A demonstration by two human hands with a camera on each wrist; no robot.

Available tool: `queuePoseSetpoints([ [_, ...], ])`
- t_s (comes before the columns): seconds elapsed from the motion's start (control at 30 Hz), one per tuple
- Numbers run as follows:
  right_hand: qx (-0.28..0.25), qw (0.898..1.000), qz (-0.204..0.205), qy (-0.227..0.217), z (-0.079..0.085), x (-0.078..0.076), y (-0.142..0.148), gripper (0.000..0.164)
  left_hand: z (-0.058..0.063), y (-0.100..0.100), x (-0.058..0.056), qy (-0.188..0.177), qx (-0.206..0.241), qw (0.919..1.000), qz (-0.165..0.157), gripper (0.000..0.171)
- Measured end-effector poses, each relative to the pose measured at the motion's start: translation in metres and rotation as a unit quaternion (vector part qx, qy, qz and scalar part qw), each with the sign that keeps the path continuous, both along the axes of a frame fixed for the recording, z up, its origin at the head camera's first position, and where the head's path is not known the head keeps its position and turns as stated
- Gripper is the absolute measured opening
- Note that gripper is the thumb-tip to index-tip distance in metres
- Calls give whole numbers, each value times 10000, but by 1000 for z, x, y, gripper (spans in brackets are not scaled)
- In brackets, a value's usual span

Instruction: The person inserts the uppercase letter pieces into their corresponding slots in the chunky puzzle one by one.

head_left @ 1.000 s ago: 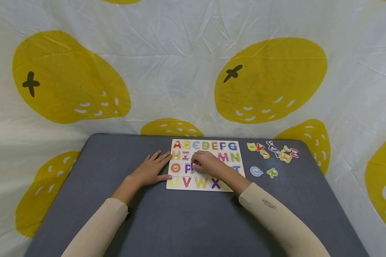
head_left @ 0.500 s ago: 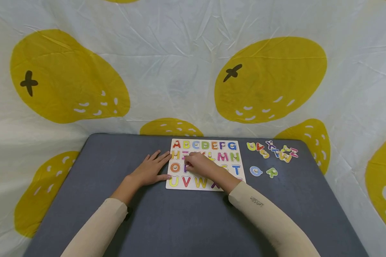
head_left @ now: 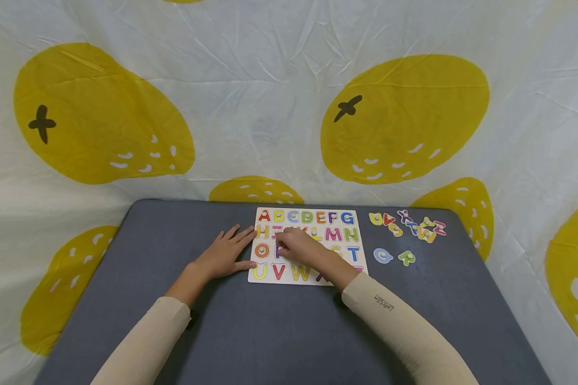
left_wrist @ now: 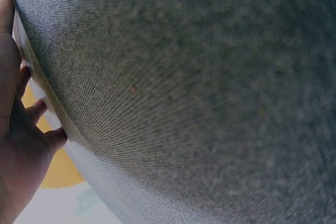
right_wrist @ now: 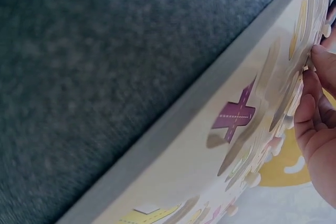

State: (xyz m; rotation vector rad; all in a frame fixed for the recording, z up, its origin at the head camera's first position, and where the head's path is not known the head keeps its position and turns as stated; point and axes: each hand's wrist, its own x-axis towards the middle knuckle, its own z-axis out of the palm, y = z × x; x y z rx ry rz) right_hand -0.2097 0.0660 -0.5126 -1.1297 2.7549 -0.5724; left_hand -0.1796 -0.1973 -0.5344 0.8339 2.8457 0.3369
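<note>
The alphabet puzzle board (head_left: 289, 280) lies on the table, with letters in several rows. My right hand (head_left: 301, 247) is over its third row and hides part of that row. Thumb and forefinger pinch the knob of the purple letter P piece (head_left: 278, 252) at its recess, just right of the orange O (head_left: 262, 251). In the right wrist view the right hand (right_wrist: 320, 129) shows its fingertips close together, low against the board. My left hand (head_left: 223, 255) lies flat with fingers spread, its fingertips and thumb at the board's left edge.
Right of the board lie a blue Q piece (head_left: 382, 255) and a green R piece (head_left: 407, 258). Behind them is a loose cluster of letter pieces, among them an S (head_left: 395, 230) and a Z (head_left: 440, 229). A patterned cloth (head_left: 250, 107) hangs behind the grey table (head_left: 279, 331).
My right hand has moved left along the third row with the purple P piece and come down at the P recess, then stayed there. The left hand has not moved.
</note>
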Motion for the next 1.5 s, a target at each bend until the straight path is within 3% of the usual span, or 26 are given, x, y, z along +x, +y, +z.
queuePoseSetpoints([
  [0.33, 138, 9999, -51, -47, 1, 1, 1, 9, 1, 0, 1, -44, -3, 10000, 18, 91],
  [0.57, -59, 9995, -324, 10, 25, 2, 20, 17, 1, 0, -1, -36, -12, 10000, 15, 91],
  [0.83, -543, 9949, -831, 157, 35, 3, 84, 13, -2, 0, -3, -94, -24, 10000, 19, 93],
  [1.17, -363, 9853, -1666, 35, 33, 17, 185, 17, -4, -1, -3, -128, -97, 9999, 56, 94],
  [1.33, -264, 9849, -1708, 128, 31, 27, 223, 16, -3, -1, -2, -105, -62, 9999, 47, 93],
  [1.5, -65, 9896, -1403, 304, 24, 33, 243, 18, -2, 0, -2, -110, -80, 9999, 49, 93],
])
